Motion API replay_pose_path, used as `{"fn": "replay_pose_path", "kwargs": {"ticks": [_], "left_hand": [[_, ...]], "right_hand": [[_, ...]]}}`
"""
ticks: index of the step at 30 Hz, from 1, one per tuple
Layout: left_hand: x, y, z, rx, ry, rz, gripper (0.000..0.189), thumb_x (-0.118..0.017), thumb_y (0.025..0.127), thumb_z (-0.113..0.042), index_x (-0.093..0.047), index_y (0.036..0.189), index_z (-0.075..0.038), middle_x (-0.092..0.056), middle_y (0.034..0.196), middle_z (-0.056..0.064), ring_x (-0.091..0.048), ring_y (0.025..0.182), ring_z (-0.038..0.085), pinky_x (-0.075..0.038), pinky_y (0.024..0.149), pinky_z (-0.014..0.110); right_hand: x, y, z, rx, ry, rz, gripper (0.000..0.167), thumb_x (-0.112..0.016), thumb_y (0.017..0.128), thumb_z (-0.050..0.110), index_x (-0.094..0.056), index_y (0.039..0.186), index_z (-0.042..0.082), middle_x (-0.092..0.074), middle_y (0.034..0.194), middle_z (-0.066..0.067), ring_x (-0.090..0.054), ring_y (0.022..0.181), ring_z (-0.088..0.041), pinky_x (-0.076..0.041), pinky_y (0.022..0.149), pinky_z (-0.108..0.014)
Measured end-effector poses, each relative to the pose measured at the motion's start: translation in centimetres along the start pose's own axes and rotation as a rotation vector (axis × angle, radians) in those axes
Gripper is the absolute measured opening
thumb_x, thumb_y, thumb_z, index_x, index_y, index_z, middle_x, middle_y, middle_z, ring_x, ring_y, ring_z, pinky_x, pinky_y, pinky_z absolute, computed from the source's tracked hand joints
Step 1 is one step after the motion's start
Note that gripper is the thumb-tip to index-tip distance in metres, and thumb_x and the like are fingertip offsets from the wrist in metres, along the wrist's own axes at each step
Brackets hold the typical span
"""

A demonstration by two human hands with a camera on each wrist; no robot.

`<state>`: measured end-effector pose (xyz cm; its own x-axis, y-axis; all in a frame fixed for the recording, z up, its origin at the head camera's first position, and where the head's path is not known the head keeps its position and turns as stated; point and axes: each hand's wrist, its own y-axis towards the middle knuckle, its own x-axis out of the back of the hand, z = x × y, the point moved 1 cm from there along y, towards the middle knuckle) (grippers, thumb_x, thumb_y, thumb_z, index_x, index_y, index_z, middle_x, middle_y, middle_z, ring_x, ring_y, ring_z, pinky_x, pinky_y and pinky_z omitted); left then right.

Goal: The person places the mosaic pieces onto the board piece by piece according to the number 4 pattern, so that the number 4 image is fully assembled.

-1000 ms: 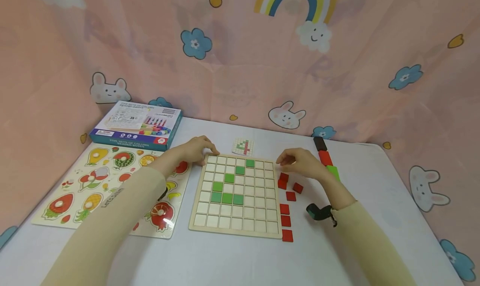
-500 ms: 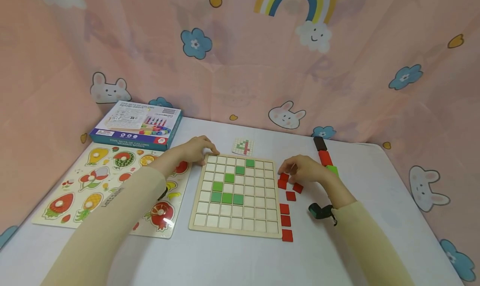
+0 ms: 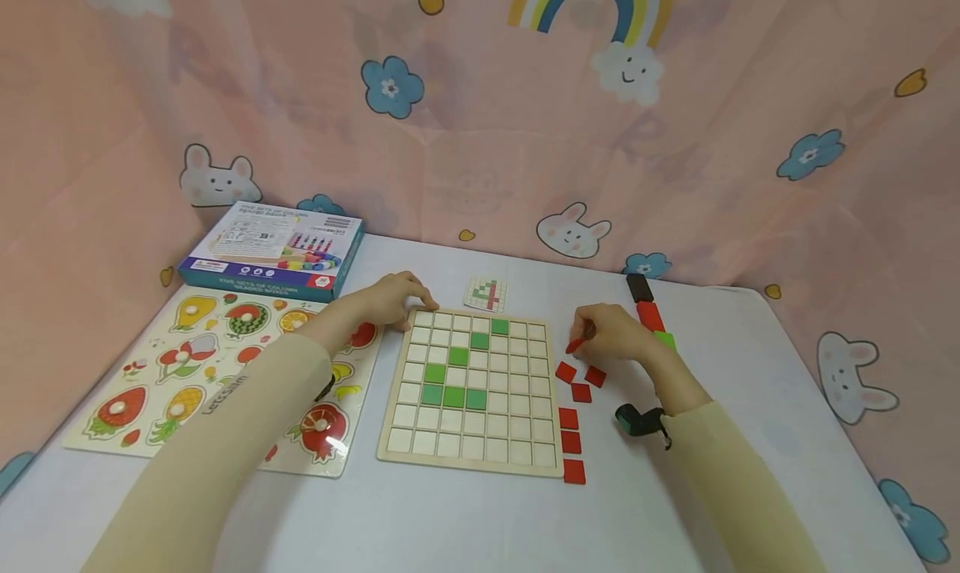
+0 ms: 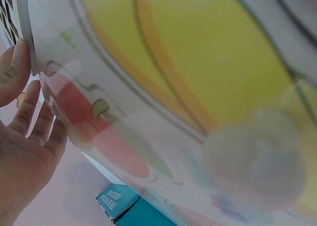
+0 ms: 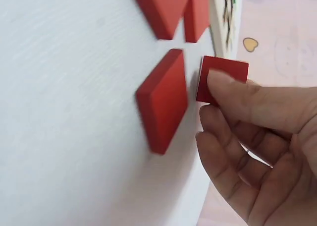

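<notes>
In the head view, a wooden grid board (image 3: 473, 448) lies on the table with several green square tiles (image 3: 453, 398) set in its cells. My left hand (image 3: 393, 300) rests at the board's far left corner, its fingers relaxed along the edge. To the right of the board, my right hand (image 3: 613, 333) pinches a red square tile (image 5: 225, 77) between thumb and fingers, raised off the table in the right wrist view. Several other red tiles (image 3: 571, 443) lie below that hand along the board's right side. Behind the board is a small pattern card (image 3: 486, 294) showing green and red squares.
A fruit puzzle board (image 3: 161, 389) lies at the left under my left forearm, with a teal and purple box (image 3: 272, 252) behind it. Black blocks (image 3: 640, 288), red blocks (image 3: 650, 316) and green blocks (image 3: 666, 340) form a row beyond my right hand. A patterned pink cloth (image 3: 480, 173) hangs behind the table.
My right hand has come down to the red tiles, picked one up and drawn it slightly right. A neighbouring red tile has turned a little. The left hand has stayed in place.
</notes>
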<state>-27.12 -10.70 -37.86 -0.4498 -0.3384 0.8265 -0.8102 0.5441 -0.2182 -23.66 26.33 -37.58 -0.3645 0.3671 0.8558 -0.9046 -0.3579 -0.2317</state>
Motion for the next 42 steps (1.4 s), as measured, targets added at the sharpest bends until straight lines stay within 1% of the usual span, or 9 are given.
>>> {"fn": "replay_pose_path", "kwargs": {"ticks": [2,6,9,13,19,25,31,38,42], "left_hand": [[0.0,0.0,0.0,0.002,-0.004,0.000,0.051,-0.074,0.077,0.004,-0.069,0.124,-0.015,-0.050,0.141,0.020,-0.043,0.134,0.043,-0.033,0.116,0.057],[0.0,0.0,0.1,0.005,-0.005,-0.001,0.051,-0.073,0.077,0.005,-0.070,0.124,-0.016,-0.050,0.141,0.019,-0.043,0.134,0.043,-0.033,0.116,0.057],[0.0,0.0,0.0,0.003,-0.004,-0.002,0.051,-0.073,0.077,0.005,-0.070,0.124,-0.016,-0.050,0.141,0.019,-0.043,0.134,0.043,-0.034,0.116,0.057],[0.1,0.0,-0.1,-0.005,0.000,-0.004,0.052,-0.074,0.076,0.005,-0.070,0.124,-0.015,-0.050,0.140,0.020,-0.044,0.133,0.043,-0.034,0.115,0.057],[0.0,0.1,0.0,-0.007,-0.003,-0.006,0.051,-0.074,0.076,0.005,-0.070,0.123,-0.015,-0.050,0.140,0.020,-0.045,0.133,0.043,-0.035,0.115,0.056],[0.0,0.0,0.0,0.016,-0.018,0.004,0.051,-0.072,0.078,0.006,-0.069,0.124,-0.016,-0.049,0.142,0.020,-0.043,0.134,0.043,-0.035,0.115,0.057],[0.0,-0.1,-0.2,0.013,-0.022,0.004,0.051,-0.071,0.078,0.006,-0.069,0.124,-0.015,-0.049,0.141,0.020,-0.042,0.135,0.043,-0.033,0.116,0.057],[0.0,-0.1,-0.2,0.024,-0.024,0.011,0.050,-0.071,0.079,0.005,-0.069,0.125,-0.016,-0.048,0.142,0.020,-0.041,0.136,0.043,-0.033,0.116,0.057],[0.0,0.0,-0.1,0.026,-0.021,0.013,0.051,-0.071,0.079,0.005,-0.069,0.125,-0.016,-0.048,0.143,0.020,-0.041,0.136,0.043,-0.033,0.116,0.057]], "right_hand": [[0.1,0.1,0.3,0.016,0.006,-0.027,0.011,-0.074,0.083,0.009,-0.064,0.089,0.010,-0.066,0.090,-0.006,-0.056,0.086,-0.021,-0.050,0.074,-0.029],[0.1,0.6,1.2,0.041,0.055,-0.075,0.014,-0.072,0.086,0.012,-0.066,0.100,0.012,-0.064,0.092,-0.008,-0.054,0.089,-0.023,-0.047,0.073,-0.028],[-0.1,1.1,2.1,0.051,0.115,-0.089,0.016,-0.070,0.089,0.014,-0.069,0.104,0.014,-0.066,0.095,-0.009,-0.056,0.089,-0.023,-0.048,0.072,-0.027],[-0.6,1.8,3.2,0.075,0.170,-0.084,0.017,-0.069,0.090,0.016,-0.073,0.106,0.013,-0.067,0.096,-0.010,-0.057,0.087,-0.023,-0.050,0.070,-0.026],[-1.8,2.6,5.4,0.136,0.156,-0.092,0.018,-0.070,0.089,0.016,-0.075,0.106,0.014,-0.068,0.095,-0.008,-0.060,0.087,-0.021,-0.049,0.073,-0.026],[-2.7,3.1,7.3,0.176,0.126,-0.053,0.017,-0.069,0.089,0.009,-0.074,0.105,0.010,-0.072,0.099,-0.008,-0.063,0.085,-0.018,-0.052,0.073,-0.027],[-3.4,3.5,8.0,0.156,0.126,-0.021,0.010,-0.071,0.087,0.009,-0.073,0.097,0.012,-0.074,0.094,-0.004,-0.065,0.084,-0.013,-0.054,0.079,-0.028],[-3.7,3.3,8.3,0.169,0.066,-0.061,0.008,-0.073,0.087,0.010,-0.076,0.094,0.013,-0.075,0.092,-0.003,-0.063,0.080,-0.014,-0.052,0.073,-0.028],[-3.6,3.2,8.4,0.169,0.047,-0.056,0.010,-0.073,0.086,0.011,-0.076,0.095,0.012,-0.075,0.093,-0.003,-0.064,0.082,-0.015,-0.052,0.073,-0.027]]}}
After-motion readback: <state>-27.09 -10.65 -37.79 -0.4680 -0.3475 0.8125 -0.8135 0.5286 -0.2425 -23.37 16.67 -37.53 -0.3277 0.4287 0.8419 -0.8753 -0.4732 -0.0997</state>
